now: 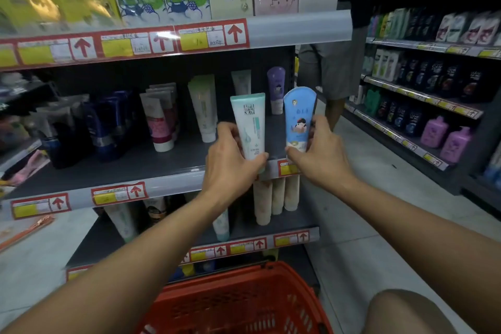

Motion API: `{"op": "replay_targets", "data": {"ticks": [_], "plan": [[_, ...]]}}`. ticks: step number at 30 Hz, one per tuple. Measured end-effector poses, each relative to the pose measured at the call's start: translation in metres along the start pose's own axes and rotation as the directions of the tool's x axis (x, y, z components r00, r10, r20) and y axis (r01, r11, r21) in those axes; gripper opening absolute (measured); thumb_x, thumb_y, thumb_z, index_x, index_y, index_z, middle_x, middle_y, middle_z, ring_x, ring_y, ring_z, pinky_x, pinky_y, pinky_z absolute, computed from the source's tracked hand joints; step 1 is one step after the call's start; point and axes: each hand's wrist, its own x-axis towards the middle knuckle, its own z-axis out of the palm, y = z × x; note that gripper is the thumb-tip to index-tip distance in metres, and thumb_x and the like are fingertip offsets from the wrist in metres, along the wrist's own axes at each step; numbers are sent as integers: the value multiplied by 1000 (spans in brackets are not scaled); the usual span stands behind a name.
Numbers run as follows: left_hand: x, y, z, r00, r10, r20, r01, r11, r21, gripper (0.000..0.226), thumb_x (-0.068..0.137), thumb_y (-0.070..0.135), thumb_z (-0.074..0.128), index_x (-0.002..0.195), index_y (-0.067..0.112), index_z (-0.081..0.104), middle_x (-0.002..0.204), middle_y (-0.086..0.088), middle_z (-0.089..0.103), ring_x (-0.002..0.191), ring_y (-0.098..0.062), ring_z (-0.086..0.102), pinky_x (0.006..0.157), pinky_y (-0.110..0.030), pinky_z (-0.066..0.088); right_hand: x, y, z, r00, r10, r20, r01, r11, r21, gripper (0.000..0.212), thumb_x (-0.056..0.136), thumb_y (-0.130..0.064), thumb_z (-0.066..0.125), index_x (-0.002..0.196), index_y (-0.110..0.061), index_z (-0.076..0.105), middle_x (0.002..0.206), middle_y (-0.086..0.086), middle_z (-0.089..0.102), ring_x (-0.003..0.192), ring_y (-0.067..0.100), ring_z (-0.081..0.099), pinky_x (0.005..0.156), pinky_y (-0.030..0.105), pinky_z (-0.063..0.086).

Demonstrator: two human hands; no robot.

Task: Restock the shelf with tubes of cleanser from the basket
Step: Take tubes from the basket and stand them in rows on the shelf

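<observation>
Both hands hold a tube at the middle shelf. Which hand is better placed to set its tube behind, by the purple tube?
Right. The right hand holds the blue tube almost directly in front of the purple tube; the left hand is further left.

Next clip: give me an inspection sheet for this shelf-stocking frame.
Surface: grey middle shelf, bare at the front.
Job's things: white-teal tube and blue tube, both upright at the shelf edge; red basket below.
Clutter: other tubes standing further back on the shelf.
Hands: left hand holds the white-teal tube; right hand holds the blue tube.
Cables: nothing seen.
Surroundings: aisle, bottle shelving at right, a person standing behind.
</observation>
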Motion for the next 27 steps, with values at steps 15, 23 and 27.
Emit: {"op": "replay_targets", "data": {"ticks": [15, 23, 27], "plan": [[53, -14, 40, 995, -68, -66, 69, 998, 11, 63, 79, 33, 91, 119, 23, 43, 120, -1, 69, 110, -19, 68, 77, -24, 50, 54, 32, 18, 1000, 4, -18, -5, 998, -66, 71, 81, -31, 85, 136, -21, 41, 128, 3, 67, 109, 23, 68, 85, 42, 60], [58, -15, 38, 991, -121, -65, 131, 976, 172, 59, 75, 50, 89, 118, 24, 57, 110, 4, 72, 99, -21, 70, 68, -32, 50, 61, 46, 26, 1000, 20, -3, -20, 947, -320, 58, 74, -59, 76, 115, -18, 68, 106, 5, 65, 98, 25, 64, 76, 44, 60], [81, -13, 44, 978, -202, -50, 208, 947, 244, 62, 73, 48, 92, 118, 21, 58, 116, 0, 71, 104, -26, 70, 78, -40, 58, 84, 36, 26, 982, 160, 101, -121, 940, -318, 50, 72, -54, 83, 108, -20, 73, 97, 2, 74, 86, 20, 71, 72, 41, 63]]}}
